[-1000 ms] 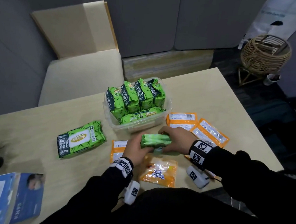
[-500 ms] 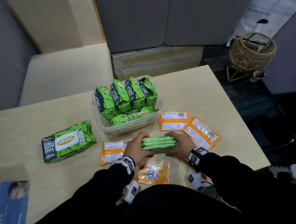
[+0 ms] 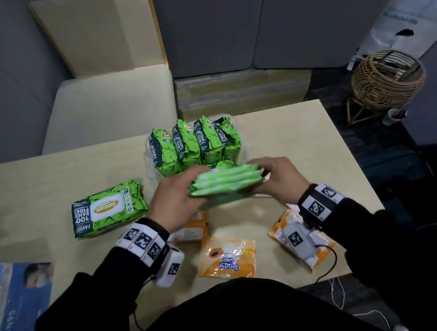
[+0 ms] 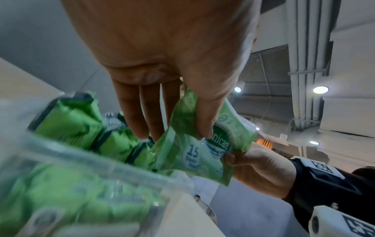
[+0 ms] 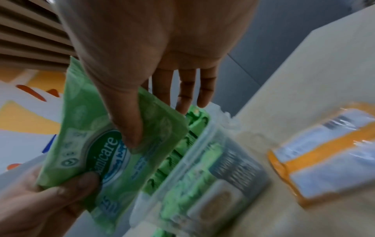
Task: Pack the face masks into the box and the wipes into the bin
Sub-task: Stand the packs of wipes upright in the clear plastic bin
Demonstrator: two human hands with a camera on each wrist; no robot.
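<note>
Both hands hold one stack of small light-green wipe packs (image 3: 226, 181) by its ends, just above the near rim of the clear plastic bin (image 3: 148, 154). My left hand (image 3: 194, 183) grips the left end and my right hand (image 3: 266, 173) grips the right end. In the left wrist view, thumb and fingers pinch the packs (image 4: 194, 147) over the bin (image 4: 97, 158). The right wrist view shows my thumb pressed on the front pack (image 5: 105, 154). Several dark-green wipe packs (image 3: 192, 144) stand upright in the bin. A blue mask box (image 3: 17, 298) lies at the lower left.
A large green wipe pack (image 3: 109, 208) lies flat on the table to the left of the bin. Orange wipe packs lie near the front edge (image 3: 227, 257) and under my right wrist (image 3: 279, 231). A wicker basket (image 3: 387, 78) stands on the floor, beyond the table's right edge.
Both hands have lifted the stack of small green packs off the table and carried it forward to the bin's near rim.
</note>
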